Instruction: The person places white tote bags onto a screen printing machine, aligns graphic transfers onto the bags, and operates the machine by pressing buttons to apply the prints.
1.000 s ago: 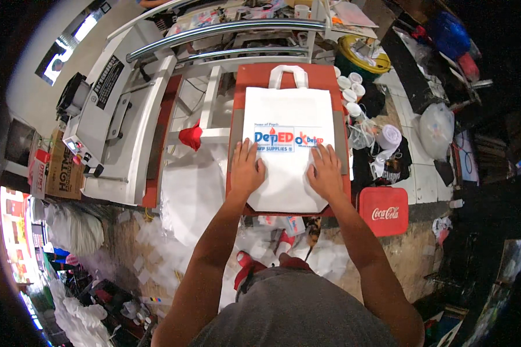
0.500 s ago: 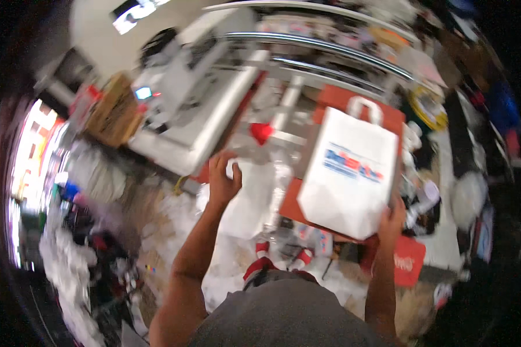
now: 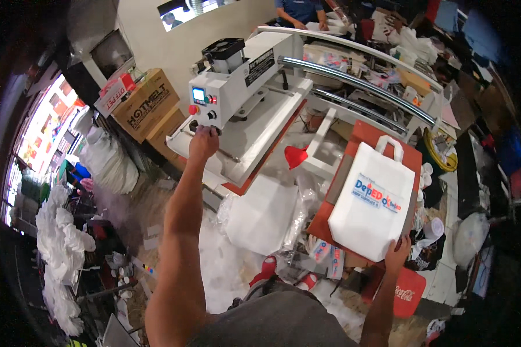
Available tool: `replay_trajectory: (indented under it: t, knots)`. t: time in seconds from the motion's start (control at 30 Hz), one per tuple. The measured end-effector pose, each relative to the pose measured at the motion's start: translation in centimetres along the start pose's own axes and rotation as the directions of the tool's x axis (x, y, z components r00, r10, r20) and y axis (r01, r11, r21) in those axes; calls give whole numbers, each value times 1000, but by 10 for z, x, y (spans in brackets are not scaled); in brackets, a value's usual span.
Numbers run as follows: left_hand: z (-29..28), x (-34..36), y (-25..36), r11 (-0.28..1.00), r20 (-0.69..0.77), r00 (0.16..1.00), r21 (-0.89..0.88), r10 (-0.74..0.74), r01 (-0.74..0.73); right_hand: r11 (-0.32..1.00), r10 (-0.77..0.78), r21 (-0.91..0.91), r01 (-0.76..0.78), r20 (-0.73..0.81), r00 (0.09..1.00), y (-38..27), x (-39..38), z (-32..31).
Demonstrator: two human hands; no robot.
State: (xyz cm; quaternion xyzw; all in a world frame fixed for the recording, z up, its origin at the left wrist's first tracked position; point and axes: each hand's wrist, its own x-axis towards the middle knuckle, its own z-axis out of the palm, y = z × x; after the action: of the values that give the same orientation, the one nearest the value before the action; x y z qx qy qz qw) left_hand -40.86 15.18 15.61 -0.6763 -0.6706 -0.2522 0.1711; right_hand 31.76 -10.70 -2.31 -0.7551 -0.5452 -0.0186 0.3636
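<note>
A white heat press (image 3: pixel 231 87) with a lit display stands ahead, left of centre. My left hand (image 3: pixel 204 143) reaches to its front, fingers curled around the dark-knobbed handle below the control panel; the hand covers part of that handle. On the right, a white handled bag (image 3: pixel 371 202) with a blue and red print lies flat on a reddish-brown platen (image 3: pixel 324 217). My right hand (image 3: pixel 397 253) is at the bag's near right corner, its fingers and thumb closed at the edge.
White sheet material (image 3: pixel 263 214) and clear plastic lie between the platens. Chrome rails (image 3: pixel 359 87) run across behind. Cardboard boxes (image 3: pixel 147 104) stand left of the press, a red stool (image 3: pixel 408 292) at lower right. A person in blue (image 3: pixel 301 11) sits at the far side.
My left hand has moved up and left from above the white sheets to the press handle. The right hand stays at the bag's corner. The view has shifted and sharpened.
</note>
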Motion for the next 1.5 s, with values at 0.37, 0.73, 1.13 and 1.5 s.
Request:
replay_trajectory:
  t: [0.37,0.73,1.13,1.5]
  knots:
    - [-55,-47,167,974,1,976,-62,219,-219,999,-10,-43,6,-101,995,-17,2,-3]
    - [-49,-93,311,786,-8,845,-363,534,-500,999,18,51,-13,-99,995,-8,9,-23]
    - [-77,-128,419,609,41,715,-560,698,-562,715,-523,567,408,48,851,-230,46,-89]
    - [-107,-192,333,643,168,891,-748,422,-164,885,-466,11,466,25,884,-218,50,-75]
